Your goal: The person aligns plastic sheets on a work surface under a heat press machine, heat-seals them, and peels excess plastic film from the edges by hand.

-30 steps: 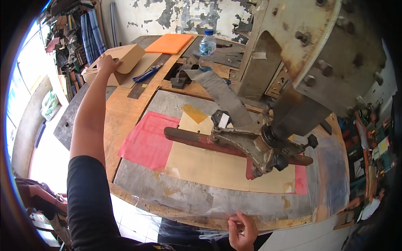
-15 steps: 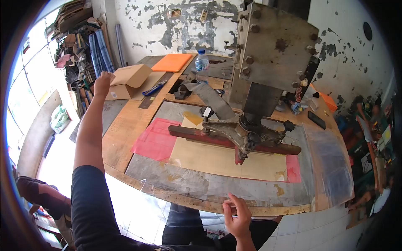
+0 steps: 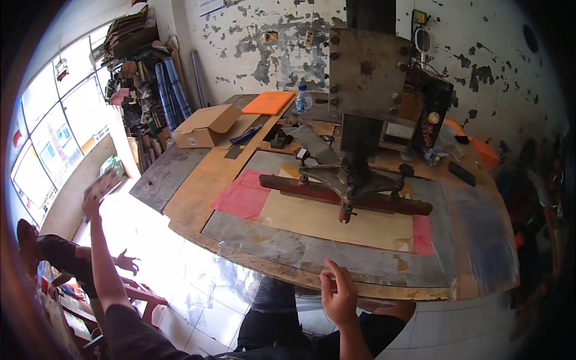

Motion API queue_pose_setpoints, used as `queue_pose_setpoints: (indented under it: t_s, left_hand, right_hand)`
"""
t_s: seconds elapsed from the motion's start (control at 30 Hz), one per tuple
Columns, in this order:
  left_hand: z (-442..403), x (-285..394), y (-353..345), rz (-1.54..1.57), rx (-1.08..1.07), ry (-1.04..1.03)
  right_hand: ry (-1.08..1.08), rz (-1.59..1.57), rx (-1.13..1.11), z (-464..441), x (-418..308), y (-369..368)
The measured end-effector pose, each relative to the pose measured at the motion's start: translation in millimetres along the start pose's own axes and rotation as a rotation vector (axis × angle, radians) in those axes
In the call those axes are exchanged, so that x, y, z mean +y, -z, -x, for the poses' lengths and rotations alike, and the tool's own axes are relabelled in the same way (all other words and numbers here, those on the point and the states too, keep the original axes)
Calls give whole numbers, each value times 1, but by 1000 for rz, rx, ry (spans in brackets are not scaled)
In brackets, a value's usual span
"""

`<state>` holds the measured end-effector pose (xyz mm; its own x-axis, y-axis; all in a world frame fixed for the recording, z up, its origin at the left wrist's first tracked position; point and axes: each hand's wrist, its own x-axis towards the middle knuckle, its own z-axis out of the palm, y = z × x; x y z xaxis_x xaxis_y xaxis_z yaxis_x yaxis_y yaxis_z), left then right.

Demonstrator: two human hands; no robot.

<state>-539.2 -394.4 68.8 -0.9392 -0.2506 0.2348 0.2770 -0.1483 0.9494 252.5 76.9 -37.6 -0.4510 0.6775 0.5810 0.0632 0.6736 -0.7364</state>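
Note:
Far out at the lower left, my left hand (image 3: pixel 92 207) is closed on a brown, flat-sided object (image 3: pixel 106 183), blurred by motion so its kind cannot be made out. My right hand (image 3: pixel 341 294) is by the table's front edge, thumb and fingers curled toward each other in a loose pinch. A clear plastic sheet (image 3: pixel 237 273) hangs over that edge and reaches toward the hand; whether the fingertips hold it is unclear. Beyond them, a cream sheet (image 3: pixel 318 219) lies over a red sheet (image 3: pixel 240 198) on the grey plate, beneath the press's crossbar (image 3: pixel 342 192).
A cardboard box (image 3: pixel 204 127), an orange sheet (image 3: pixel 268 103), a blue-handled tool (image 3: pixel 245 134) and a water bottle (image 3: pixel 303 99) are at the back. A phone (image 3: pixel 462 174) lies at the right. Another person's open hand (image 3: pixel 127 262) is at the left, near a red stool (image 3: pixel 147 297).
My left hand has swung from beside the cardboard box down and left, away from the table, with the brown object now visible in it. The view has turned left. My right hand looks nearly unchanged.

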Motion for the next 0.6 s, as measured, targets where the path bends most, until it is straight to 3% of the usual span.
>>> queue_pose_setpoints:
  t_s: [0.1,0.27,0.6]
  left_hand:
    - [43,1,102,89,192,62]
    - [102,0,213,131,407,91]
    - [156,-8,289,131,582,99]
  right_hand:
    - [28,10,-1,1,3,0]
    - [33,7,-7,-1,-1,0]
    - [20,31,-25,2,1,-1]
